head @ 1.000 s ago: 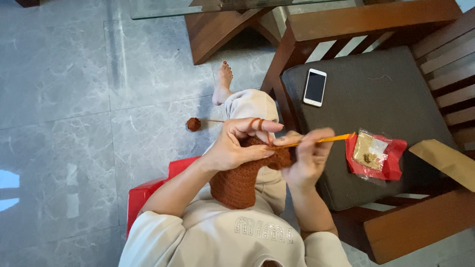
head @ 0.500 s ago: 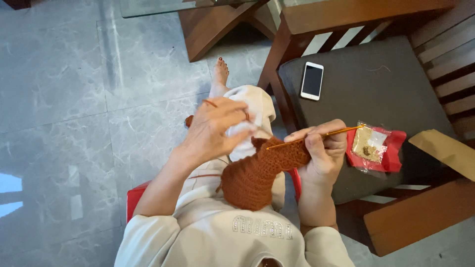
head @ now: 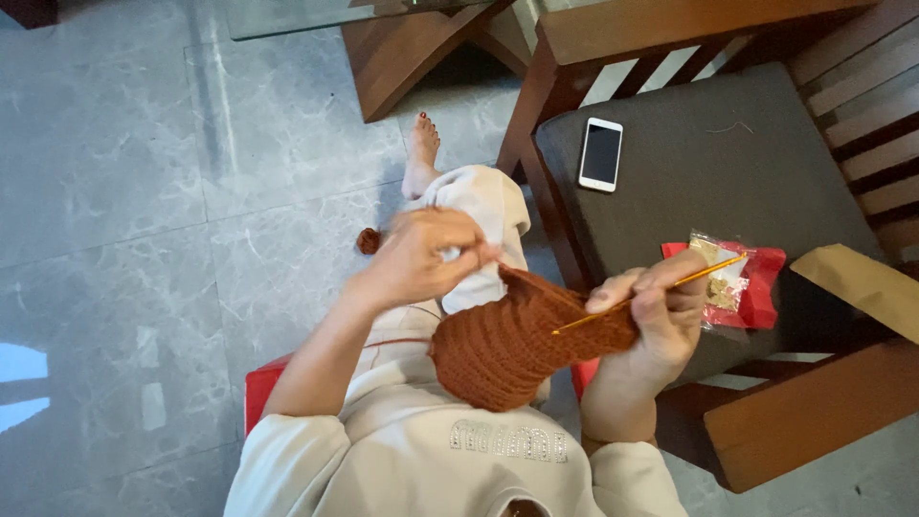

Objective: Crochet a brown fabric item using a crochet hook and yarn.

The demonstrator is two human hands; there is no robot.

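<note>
- Head view, looking straight down on a seated person in a cream top, legs stretched over a grey marble floor (head: 144,191).
- Left hand (head: 426,257) raised above the lap, fingers curled close together, tips pinching the upper edge of a rust-brown crocheted piece (head: 507,345) or the yarn there; cannot tell which.
- Right hand (head: 661,311) closed around the far end of the crocheted piece, thumb and forefinger gripping a thin yellow crochet hook (head: 661,292).
- Hook slanted, tip down-left against the brown fabric, handle end up-right over a red packet (head: 742,282).
- Crocheted piece ribbed, stretched between both hands, hanging down over the lap above the cream top.
- Thin brown strand running left from the piece across the thigh.
- Small ball of brown yarn (head: 369,240) on the floor, just beside the bare foot (head: 421,158), left of the cream trouser leg.
- Wooden chair (head: 804,421) with a dark seat cushion (head: 728,163) close on the person's right.
- White smartphone (head: 601,154) with dark screen lying flat on the cushion, well apart from the hands.
- Red packet with a clear bag of something pale on top, at the cushion's near edge, just beyond the right hand.
- Brown paper piece (head: 857,287) on the chair arm, right of the packet.
- Red seat (head: 260,393) showing under the person at left.
</note>
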